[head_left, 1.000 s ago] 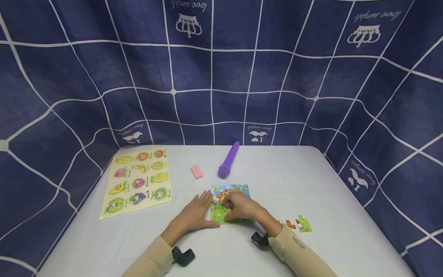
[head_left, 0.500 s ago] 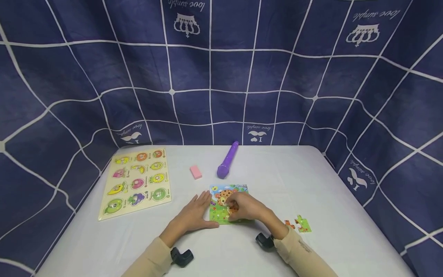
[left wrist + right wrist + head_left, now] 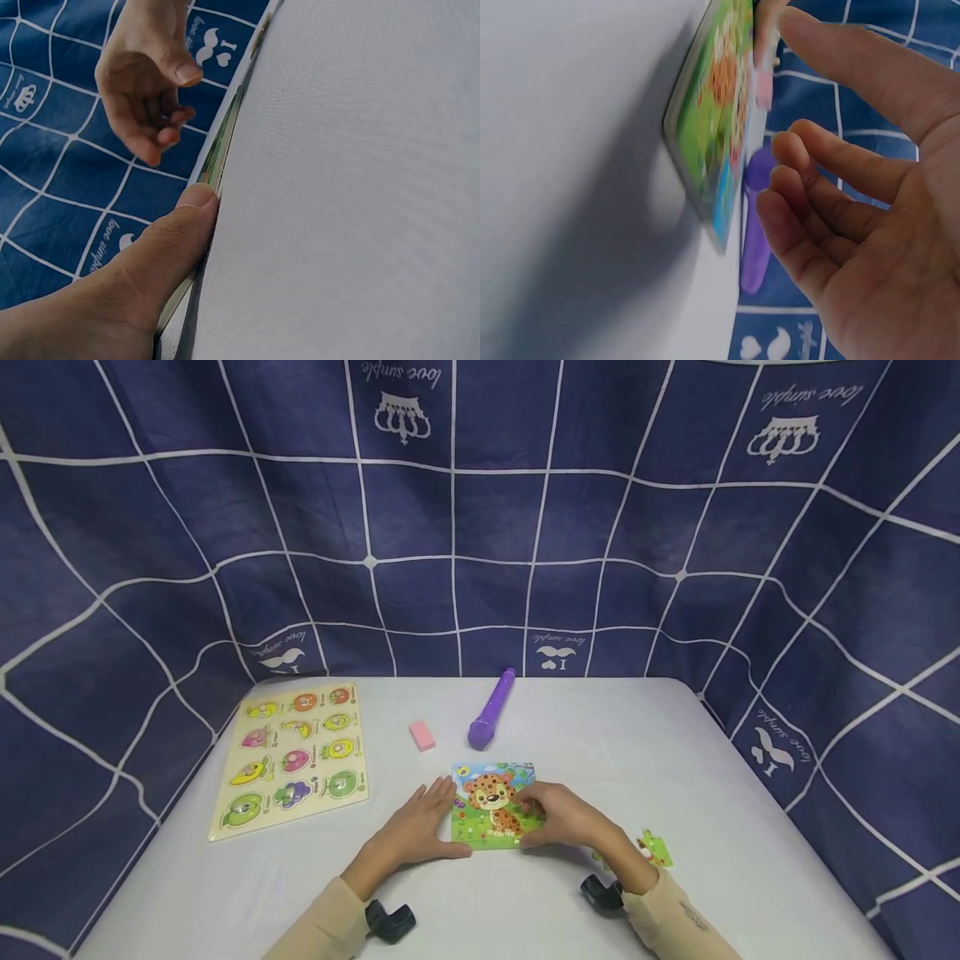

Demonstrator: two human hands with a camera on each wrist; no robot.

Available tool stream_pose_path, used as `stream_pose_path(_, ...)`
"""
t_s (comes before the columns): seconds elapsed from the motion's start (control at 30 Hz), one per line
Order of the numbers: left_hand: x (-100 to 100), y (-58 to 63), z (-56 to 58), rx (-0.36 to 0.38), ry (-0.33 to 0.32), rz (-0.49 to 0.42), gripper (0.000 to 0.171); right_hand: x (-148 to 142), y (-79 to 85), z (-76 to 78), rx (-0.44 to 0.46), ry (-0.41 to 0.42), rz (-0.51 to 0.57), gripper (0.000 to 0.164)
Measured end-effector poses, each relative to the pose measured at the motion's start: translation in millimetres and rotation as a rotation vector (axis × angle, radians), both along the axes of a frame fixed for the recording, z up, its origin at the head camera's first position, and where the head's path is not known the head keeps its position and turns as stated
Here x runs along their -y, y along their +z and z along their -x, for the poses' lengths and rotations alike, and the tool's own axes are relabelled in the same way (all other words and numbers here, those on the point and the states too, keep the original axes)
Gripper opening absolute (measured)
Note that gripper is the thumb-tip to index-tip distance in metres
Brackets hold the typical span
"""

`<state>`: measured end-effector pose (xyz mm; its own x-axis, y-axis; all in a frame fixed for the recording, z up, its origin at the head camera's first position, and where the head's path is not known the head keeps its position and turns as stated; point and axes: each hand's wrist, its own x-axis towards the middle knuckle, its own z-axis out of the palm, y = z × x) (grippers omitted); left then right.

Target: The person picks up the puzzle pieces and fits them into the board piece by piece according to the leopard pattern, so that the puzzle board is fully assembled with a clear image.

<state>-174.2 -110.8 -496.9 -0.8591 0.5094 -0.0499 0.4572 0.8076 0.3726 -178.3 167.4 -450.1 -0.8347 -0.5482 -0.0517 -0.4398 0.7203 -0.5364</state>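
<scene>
A square jigsaw puzzle (image 3: 492,793) with a spotted cub on green grass lies flat in the head view. My left hand (image 3: 415,828) rests along its left edge, fingers straight, the thumb at its near-left corner; the left wrist view puts that thumb (image 3: 176,240) right at the puzzle's edge. Over the puzzle's right side hovers my right hand (image 3: 564,814), fingers loosely bent. In the right wrist view the right hand (image 3: 885,217) has nothing between thumb and fingers, and it hangs above the puzzle (image 3: 709,112). Its fingers hide part of the puzzle's right edge in the head view.
Loose jigsaw pieces (image 3: 656,848) lie on the white table (image 3: 675,760) beside my right forearm, partly covered by it. Behind the puzzle are a pink block (image 3: 422,736) and a purple toy microphone (image 3: 491,710). A fruit peg board (image 3: 292,760) lies at the left.
My right hand has drawn back to the right from the puzzle's middle, uncovering the cub. Its forearm now covers more of the loose pieces. The left hand has stayed in place.
</scene>
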Motion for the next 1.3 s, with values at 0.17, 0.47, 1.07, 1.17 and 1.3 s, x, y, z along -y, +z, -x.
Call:
stream_pose_path(0.17, -0.1, -1.8, 0.1, -0.001, -0.003, -0.005, 0.113, -21.1, 4.1, -5.1, 0.007, -0.056, 0.003, 0.061)
stream_pose_path(0.47, -1.3, -1.6, 0.0, -0.006, -0.008, 0.000, 0.114, -70.2, 7.9, -14.5, 0.060, -0.193, 0.038, 0.060)
stream_pose_path(1.07, 0.0, -2.3, 1.1, 0.002, -0.001, 0.018, 0.114, -135.9, -0.4, -40.8, 0.140, -0.295, 0.060, 0.059)
stream_pose_path(1.17, 0.7, -2.9, 1.9, -0.004, -0.001, 0.020, 0.114, -138.1, -0.5, -41.6, 0.143, -0.289, 0.072, 0.060)
stream_pose_path(1.3, 0.3, -4.0, 2.5, -0.002, 0.001, 0.015, 0.114, -138.9, -1.0, -43.5, 0.157, -0.280, 0.075, 0.060)
